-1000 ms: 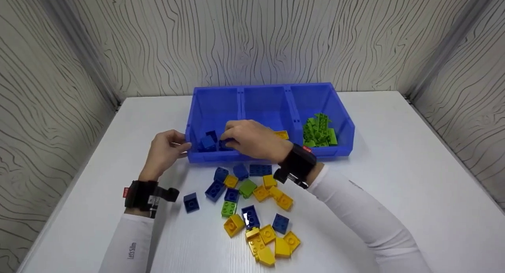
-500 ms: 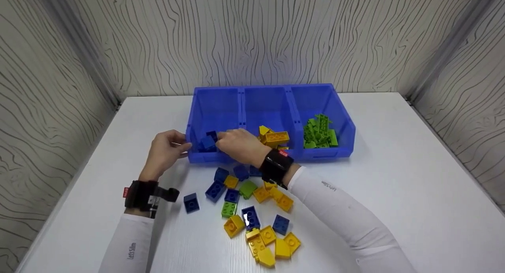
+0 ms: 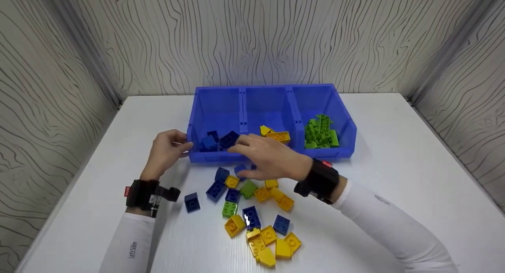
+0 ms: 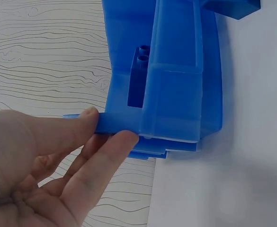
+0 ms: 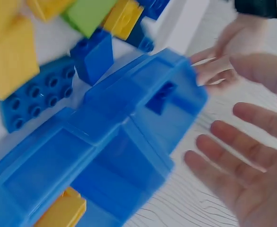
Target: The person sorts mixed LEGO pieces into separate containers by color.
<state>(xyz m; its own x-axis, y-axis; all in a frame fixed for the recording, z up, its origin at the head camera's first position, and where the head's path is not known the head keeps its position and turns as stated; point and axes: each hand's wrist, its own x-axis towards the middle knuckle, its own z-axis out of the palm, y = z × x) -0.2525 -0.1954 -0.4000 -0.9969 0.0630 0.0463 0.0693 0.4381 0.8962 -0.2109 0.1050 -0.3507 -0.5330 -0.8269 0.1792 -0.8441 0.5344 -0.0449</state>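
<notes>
A blue three-compartment bin (image 3: 327,152) stands on the white table. My left hand (image 3: 162,154) pinches the edge of its left side wall between thumb and fingers, which the left wrist view shows close up. My right hand (image 3: 272,156) is over the front rim near the middle compartment, and the right wrist view shows its fingers spread with nothing in them. Blue toy bricks (image 3: 209,143) lie in the left compartment, yellow bricks (image 3: 279,137) in the middle one, partly hidden by the right hand, and green bricks (image 3: 321,133) in the right one.
In front of the bin, several loose bricks are scattered: a blue brick (image 3: 216,191), a green brick (image 3: 229,208), a yellow brick (image 3: 267,258) and others. One dark blue brick (image 3: 192,202) sits apart at the left. A patterned wall (image 3: 252,36) rises behind the bin.
My right hand has let go of a blue brick in the left compartment, then drawn back to the right with its fingers opened. The left hand keeps its place on the bin.
</notes>
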